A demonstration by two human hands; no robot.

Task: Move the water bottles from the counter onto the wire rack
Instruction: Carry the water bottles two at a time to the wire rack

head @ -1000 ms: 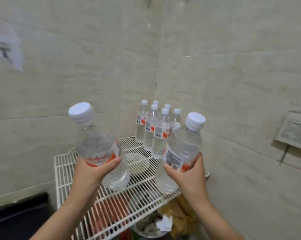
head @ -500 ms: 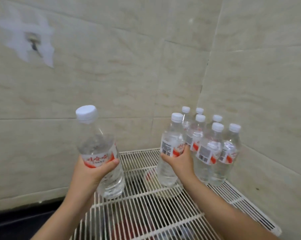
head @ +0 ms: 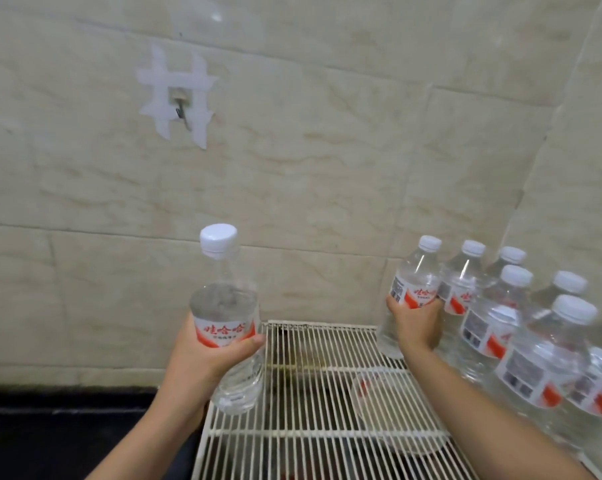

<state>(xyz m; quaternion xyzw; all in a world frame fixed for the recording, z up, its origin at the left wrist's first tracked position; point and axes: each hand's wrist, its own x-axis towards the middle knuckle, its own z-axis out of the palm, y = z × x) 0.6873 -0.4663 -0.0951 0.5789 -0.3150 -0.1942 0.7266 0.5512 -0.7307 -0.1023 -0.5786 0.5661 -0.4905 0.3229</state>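
Two clear water bottles with white caps and red-and-white labels are in the hands. The left bottle is upright, held up above the front left corner of the white wire rack; the left hand wraps its lower half, thumb across the label. The right bottle stands upright at the rack's back edge, its base at or just over the wires, touching the cluster of standing bottles to its right. The right hand closes around its middle, fingers curled behind. The cluster fills the rack's right side in the corner of the tiled wall. On the wall, up and to the left, is a taped hook. A dark worktop lies left of the rack.
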